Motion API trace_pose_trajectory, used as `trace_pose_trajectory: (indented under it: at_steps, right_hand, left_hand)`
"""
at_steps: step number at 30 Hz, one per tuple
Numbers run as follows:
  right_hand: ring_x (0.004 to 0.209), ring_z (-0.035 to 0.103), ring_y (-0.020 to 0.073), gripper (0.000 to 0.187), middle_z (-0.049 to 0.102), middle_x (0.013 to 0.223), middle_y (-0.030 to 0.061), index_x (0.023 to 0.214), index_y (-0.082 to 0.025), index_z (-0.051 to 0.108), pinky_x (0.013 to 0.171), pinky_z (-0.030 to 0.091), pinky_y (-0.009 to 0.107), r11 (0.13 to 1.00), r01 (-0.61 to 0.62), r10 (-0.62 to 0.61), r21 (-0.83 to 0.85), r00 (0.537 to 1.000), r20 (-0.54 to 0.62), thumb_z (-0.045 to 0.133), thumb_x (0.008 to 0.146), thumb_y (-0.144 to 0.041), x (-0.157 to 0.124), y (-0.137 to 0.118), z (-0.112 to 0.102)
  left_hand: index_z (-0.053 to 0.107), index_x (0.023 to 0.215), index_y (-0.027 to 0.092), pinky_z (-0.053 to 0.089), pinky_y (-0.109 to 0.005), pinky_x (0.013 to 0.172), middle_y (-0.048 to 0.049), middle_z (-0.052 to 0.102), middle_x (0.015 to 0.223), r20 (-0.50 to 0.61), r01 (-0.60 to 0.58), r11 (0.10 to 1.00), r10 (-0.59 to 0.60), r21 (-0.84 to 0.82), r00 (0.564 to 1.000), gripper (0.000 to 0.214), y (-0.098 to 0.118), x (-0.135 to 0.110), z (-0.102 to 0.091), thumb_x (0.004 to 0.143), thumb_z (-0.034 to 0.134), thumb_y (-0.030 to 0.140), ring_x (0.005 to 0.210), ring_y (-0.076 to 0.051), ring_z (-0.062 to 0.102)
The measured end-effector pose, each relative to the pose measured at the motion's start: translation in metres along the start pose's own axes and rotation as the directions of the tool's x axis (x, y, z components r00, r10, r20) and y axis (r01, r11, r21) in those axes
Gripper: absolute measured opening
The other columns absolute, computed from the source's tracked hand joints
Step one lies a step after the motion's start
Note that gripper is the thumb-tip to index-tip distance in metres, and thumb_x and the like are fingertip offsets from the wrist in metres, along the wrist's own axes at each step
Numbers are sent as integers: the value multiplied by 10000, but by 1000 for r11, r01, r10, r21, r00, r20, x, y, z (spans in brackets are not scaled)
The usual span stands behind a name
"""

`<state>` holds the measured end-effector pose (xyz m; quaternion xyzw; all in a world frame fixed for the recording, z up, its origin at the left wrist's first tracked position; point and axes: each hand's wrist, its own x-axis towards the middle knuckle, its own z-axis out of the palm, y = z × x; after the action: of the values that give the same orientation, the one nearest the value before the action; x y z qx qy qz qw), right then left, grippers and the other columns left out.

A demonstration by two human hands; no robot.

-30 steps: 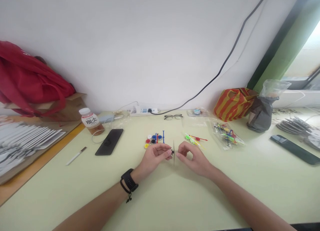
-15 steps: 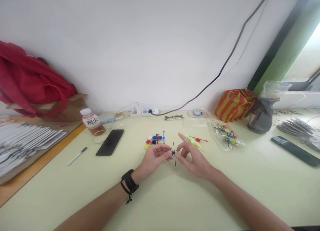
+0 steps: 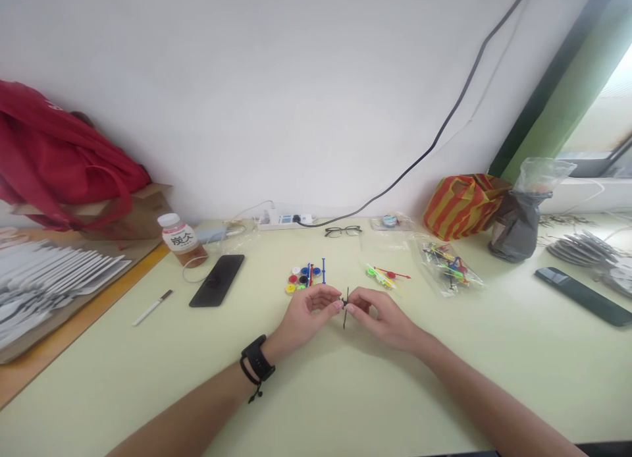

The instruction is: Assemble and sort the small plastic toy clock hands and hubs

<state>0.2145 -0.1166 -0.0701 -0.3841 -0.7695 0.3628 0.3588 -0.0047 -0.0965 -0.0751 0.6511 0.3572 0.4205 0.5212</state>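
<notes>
Between my two hands stands a thin black spinner pointer (image 3: 344,322), nearly upright, with a small hub at its middle. My left hand (image 3: 307,317) pinches the hub from the left between thumb and fingers. From the other side, the thumb and fingertips of my right hand (image 3: 380,320) close on the same hub; the exact contact is partly hidden. Just beyond my left hand lie small round coloured discs (image 3: 290,289) and a blue plastic stick (image 3: 324,271). Past my right hand are a red arrow pointer (image 3: 391,274) and bright green plastic pieces (image 3: 370,272).
A clear bag of coloured pieces (image 3: 451,269) lies to the right. On the left are a black phone (image 3: 217,280), a bottle (image 3: 182,240) and a white pen-like stick (image 3: 152,309). Glasses (image 3: 343,231) and a power strip (image 3: 286,221) lie by the wall.
My right hand's raised, spread fingers have come down and closed on the hub from the right. The pointer has turned and now leans slightly the other way.
</notes>
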Motion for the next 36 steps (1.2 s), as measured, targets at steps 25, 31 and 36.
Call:
trace_pose_trajectory:
  at_steps: [25, 31, 36]
  right_hand:
    - [849, 529, 228, 217, 577, 863, 64, 738, -230, 455, 751, 422, 370, 786, -38, -185, -618, 938, -293, 479, 949, -186, 2, 21, -31]
    - [968, 501, 305, 162, 607, 1004, 129, 757, -216, 589, 821, 421, 466, 522, -47, -133, -852, 982, -135, 553, 915, -210, 3, 38, -23]
    - [1008, 505, 331, 76, 622, 1050, 150, 925, -196, 632, 829, 423, 472, 448, -192, -125, -873, 954, -274, 556, 923, -191, 6, 49, -37]
  left_hand:
    - [588, 1390, 270, 360, -571, 1184, -74, 489, 1537, 158, -241, 496, 204, 834, 966, 574, -9, 14, -50, 830, 637, 159, 1419, -352, 349]
    - [582, 1402, 273, 348, -594, 1183, -83, 485, 1542, 119, -212, 467, 220, 859, 968, 504, -19, 16, -53, 903, 589, 199, 1448, -359, 324]
    - [544, 1452, 261, 329, -615, 1190, -97, 443, 1590, 90, -179, 439, 216, 881, 972, 467, -23, 17, -54, 985, 522, 255, 1492, -369, 272]
